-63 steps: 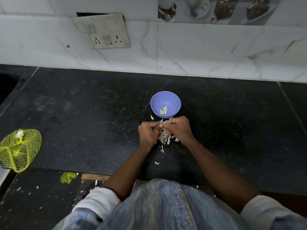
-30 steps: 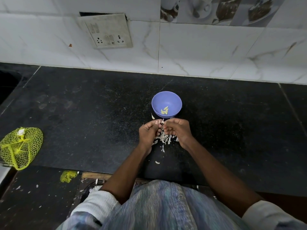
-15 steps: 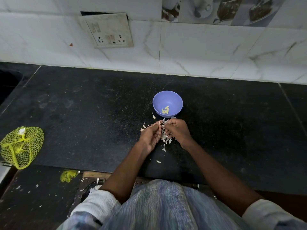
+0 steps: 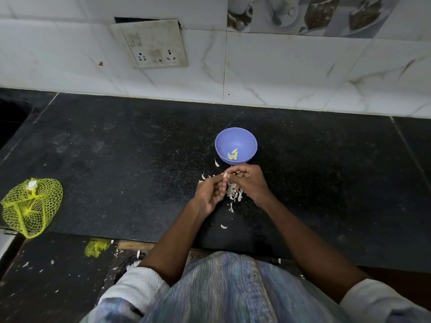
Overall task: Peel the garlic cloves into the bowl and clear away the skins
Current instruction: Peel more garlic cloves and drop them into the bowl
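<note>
Just below the purple bowl (image 4: 236, 145) at frame centre, both hands' fingers (image 4: 229, 174) pinch a small garlic clove (image 4: 225, 175); light, firm, slippery once bared, its papery skin tears easily from the tip.

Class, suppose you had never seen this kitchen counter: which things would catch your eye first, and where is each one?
The purple bowl stands out mid-counter on the black countertop, a few peeled cloves inside. Just in front of it the left hand and right hand pinch a garlic clove above a pile of pale skins. At the far left edge lies a bright yellow mesh bag.
</note>
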